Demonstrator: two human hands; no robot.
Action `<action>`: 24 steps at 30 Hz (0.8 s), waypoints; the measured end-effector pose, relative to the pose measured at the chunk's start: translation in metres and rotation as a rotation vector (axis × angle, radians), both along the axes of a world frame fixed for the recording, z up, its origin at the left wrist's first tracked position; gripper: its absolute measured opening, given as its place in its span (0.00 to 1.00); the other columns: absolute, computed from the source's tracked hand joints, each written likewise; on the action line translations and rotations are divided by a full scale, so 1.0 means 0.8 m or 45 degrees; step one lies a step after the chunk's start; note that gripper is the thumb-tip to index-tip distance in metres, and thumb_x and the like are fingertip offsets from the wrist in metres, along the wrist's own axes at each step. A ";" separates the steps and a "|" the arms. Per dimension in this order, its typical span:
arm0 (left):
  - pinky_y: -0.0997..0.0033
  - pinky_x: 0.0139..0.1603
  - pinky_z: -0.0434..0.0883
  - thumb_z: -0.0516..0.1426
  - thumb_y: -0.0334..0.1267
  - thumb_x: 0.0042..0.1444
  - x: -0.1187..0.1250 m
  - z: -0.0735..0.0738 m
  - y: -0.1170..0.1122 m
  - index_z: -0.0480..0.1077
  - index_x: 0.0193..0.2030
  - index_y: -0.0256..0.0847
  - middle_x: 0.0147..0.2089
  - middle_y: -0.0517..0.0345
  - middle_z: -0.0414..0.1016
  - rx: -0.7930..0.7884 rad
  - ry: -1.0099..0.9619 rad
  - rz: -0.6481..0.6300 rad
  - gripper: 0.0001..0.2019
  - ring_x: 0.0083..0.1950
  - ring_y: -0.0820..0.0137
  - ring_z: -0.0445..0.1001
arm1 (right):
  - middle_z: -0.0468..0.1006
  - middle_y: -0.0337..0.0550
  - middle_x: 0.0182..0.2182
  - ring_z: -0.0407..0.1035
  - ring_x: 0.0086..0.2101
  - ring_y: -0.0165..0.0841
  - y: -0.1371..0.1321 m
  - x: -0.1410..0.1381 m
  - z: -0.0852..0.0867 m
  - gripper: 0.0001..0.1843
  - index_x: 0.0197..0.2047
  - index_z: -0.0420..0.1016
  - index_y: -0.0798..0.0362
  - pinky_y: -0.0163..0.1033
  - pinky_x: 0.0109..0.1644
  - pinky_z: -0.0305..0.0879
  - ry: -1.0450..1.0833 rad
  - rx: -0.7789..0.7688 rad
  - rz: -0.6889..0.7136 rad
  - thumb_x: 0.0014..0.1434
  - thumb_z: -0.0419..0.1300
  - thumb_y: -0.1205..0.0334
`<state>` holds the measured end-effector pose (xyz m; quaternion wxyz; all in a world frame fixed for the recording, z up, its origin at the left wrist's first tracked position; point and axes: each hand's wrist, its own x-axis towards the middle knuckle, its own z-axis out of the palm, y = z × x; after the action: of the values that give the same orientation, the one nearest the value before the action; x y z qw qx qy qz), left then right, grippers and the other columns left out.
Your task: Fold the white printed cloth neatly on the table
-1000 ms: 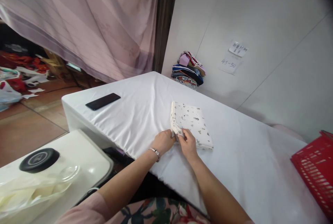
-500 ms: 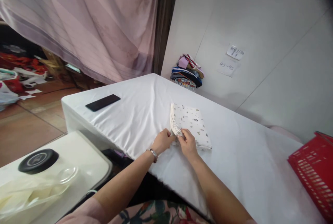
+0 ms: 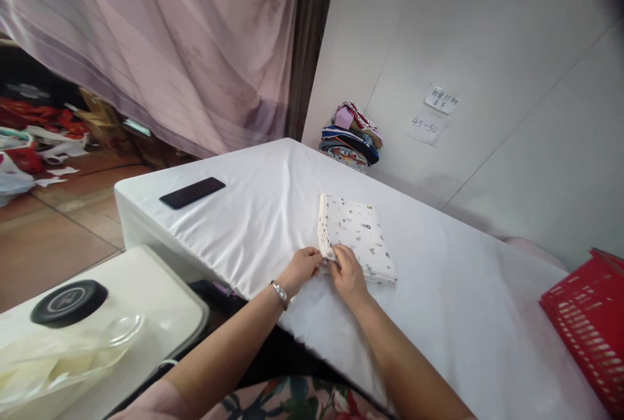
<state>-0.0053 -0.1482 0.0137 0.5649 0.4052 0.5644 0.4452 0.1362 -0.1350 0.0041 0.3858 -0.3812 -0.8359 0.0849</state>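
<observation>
A folded white cloth (image 3: pixel 361 231) with small grey and tan prints lies on the white-covered table (image 3: pixel 439 316), its layered edge towards the left. At its near left corner my left hand (image 3: pixel 303 266) has its fingers closed on the layers. My right hand (image 3: pixel 348 274) pinches the same corner from the right, thumb underneath and fingers on top. The fingertips nearly meet there, and they partly hide the corner. The rest of the cloth rests flat.
A black phone (image 3: pixel 193 192) lies on the table's left. A red plastic basket (image 3: pixel 587 322) stands at the right edge. Folded fabrics (image 3: pixel 350 137) are stacked by the wall. At lower left, a white surface (image 3: pixel 160 296) bears a black round object (image 3: pixel 69 303) and a clear plastic bag (image 3: pixel 73 361).
Both hands have shifted slightly at the cloth's near left corner. The right hand's fingers have moved a little left and down; the lifted corner now sits flatter.
</observation>
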 end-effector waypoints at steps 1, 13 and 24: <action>0.79 0.18 0.50 0.52 0.35 0.45 0.000 0.003 -0.001 0.62 0.23 0.38 0.15 0.67 0.58 0.002 -0.046 0.002 0.04 0.16 0.80 0.55 | 0.70 0.50 0.44 0.63 0.46 0.38 -0.002 -0.001 -0.001 0.18 0.49 0.66 0.53 0.46 0.51 0.62 -0.010 0.012 -0.001 0.55 0.50 0.69; 0.69 0.33 0.62 0.54 0.45 0.48 -0.007 0.009 -0.006 0.69 0.25 0.38 0.28 0.52 0.73 0.278 0.993 -0.011 0.11 0.33 0.65 0.70 | 0.71 0.40 0.35 0.66 0.36 0.33 0.019 0.013 0.027 0.13 0.41 0.68 0.51 0.38 0.41 0.63 0.190 -0.216 -0.130 0.53 0.49 0.68; 0.70 0.33 0.65 0.54 0.36 0.46 0.010 0.001 0.011 0.63 0.22 0.40 0.24 0.57 0.69 0.183 0.958 -0.036 0.05 0.32 0.65 0.71 | 0.72 0.42 0.37 0.66 0.39 0.34 0.018 0.016 0.038 0.15 0.42 0.69 0.50 0.38 0.43 0.62 0.129 -0.161 -0.060 0.52 0.48 0.70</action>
<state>0.0025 -0.1398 0.0148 0.2945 0.5866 0.6940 0.2958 0.1491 -0.1209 0.0349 0.4046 -0.4196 -0.7991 0.1473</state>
